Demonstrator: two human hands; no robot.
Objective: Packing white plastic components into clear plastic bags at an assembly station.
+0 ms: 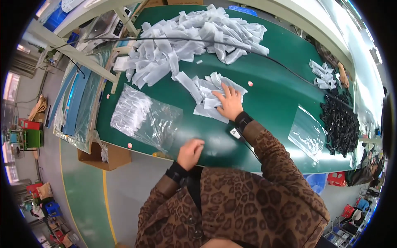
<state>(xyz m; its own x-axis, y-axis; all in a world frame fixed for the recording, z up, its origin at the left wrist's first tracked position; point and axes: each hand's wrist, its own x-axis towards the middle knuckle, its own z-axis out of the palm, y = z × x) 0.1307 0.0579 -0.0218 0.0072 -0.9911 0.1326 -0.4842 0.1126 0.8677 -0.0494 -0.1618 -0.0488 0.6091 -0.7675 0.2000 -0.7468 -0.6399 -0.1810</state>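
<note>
Resting wide-spread right hand (229, 102) on white strips (205, 91), two o'clock, curling left hand (190, 154), six o'clock, cannot tell if gripping

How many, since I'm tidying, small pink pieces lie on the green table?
3 on the table: one piece near its left edge, another near its front, one by the right hand; more may be hidden.
</note>
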